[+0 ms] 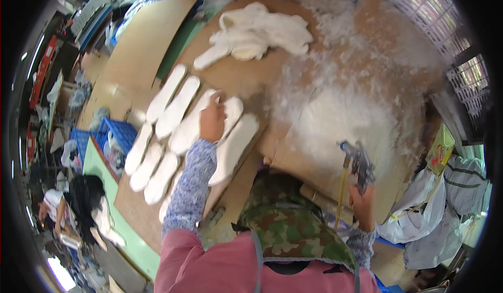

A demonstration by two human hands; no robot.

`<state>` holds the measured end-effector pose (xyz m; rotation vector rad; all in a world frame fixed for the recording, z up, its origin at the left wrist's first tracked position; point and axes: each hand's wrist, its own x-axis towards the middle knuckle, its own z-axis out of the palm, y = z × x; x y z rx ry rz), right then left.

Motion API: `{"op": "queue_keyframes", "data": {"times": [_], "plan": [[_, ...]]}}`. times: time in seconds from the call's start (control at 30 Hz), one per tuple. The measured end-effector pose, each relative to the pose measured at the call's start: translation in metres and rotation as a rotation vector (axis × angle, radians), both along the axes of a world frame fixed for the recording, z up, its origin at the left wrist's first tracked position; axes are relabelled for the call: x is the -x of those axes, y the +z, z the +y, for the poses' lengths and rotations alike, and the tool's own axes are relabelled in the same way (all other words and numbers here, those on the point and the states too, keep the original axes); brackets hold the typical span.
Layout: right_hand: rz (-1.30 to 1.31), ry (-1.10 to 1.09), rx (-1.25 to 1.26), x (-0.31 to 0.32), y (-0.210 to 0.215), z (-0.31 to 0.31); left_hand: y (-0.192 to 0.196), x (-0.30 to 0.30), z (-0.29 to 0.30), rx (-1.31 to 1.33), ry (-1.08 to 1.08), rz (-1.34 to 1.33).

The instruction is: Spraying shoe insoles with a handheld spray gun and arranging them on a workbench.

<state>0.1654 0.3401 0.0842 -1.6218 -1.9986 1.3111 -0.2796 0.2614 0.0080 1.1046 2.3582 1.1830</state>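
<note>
Spray gun [361, 164] extends beyond the right grip [362, 200], which is curled around it.

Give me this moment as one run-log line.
left hand: over laid-out white insoles, contact unclear | right hand: gripping spray gun | nearby: yellow hose, white pile

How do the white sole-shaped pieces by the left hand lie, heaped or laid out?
Laid out: the pieces lie in two rows, mostly side by side; the left hand covers part of one.
</note>
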Motion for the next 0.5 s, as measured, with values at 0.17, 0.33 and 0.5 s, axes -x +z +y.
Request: {"op": "queue_keyframes", "data": {"times": [0.17,0.33,0.5], "plan": [[0.089,-0.282,0.011,0.0,0.008,-0.016,-0.049,0.071,0.172,-0.028,-0.235,0.574],[0.101,-0.48,0.035,0.013,0.023,-0.03,-0.063,0.151,0.306,0.369,0.273,0.754],[0.053,-0.591,0.062,0.019,0.024,-0.043,-0.054,0.169,0.339,0.627,0.107,0.521]]}}
